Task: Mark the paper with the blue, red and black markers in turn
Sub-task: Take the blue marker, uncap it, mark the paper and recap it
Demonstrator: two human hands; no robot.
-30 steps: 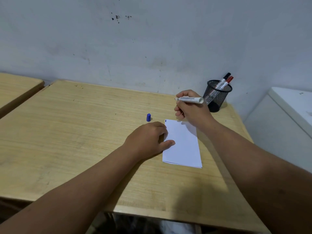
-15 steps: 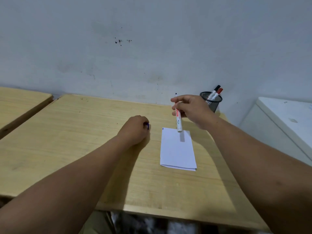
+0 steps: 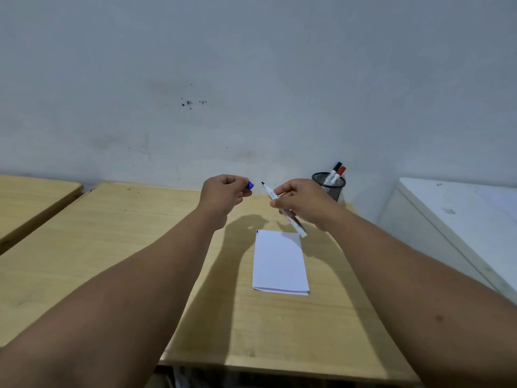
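A folded white paper [image 3: 279,261] lies on the wooden desk [image 3: 112,242], with a small blue mark at its top left corner. Above it my right hand [image 3: 302,204] grips an uncapped white marker [image 3: 291,219], its dark tip pointing up and left. My left hand [image 3: 223,193] pinches the blue cap [image 3: 249,185], a short gap away from the marker's tip. A black-capped marker [image 3: 334,170] and a red-capped marker [image 3: 338,175] stand in the black mesh pen cup [image 3: 331,189] at the back right of the desk.
A second wooden desk [image 3: 30,200] stands to the left across a narrow gap. A white cabinet [image 3: 458,219] stands to the right of the desk. A grey wall rises right behind the desk. The desk's front edge is near me.
My left hand picked the blue cap up off the desk and rose with it. My right hand turned the marker so its tip faces the cap. The view tilted upward.
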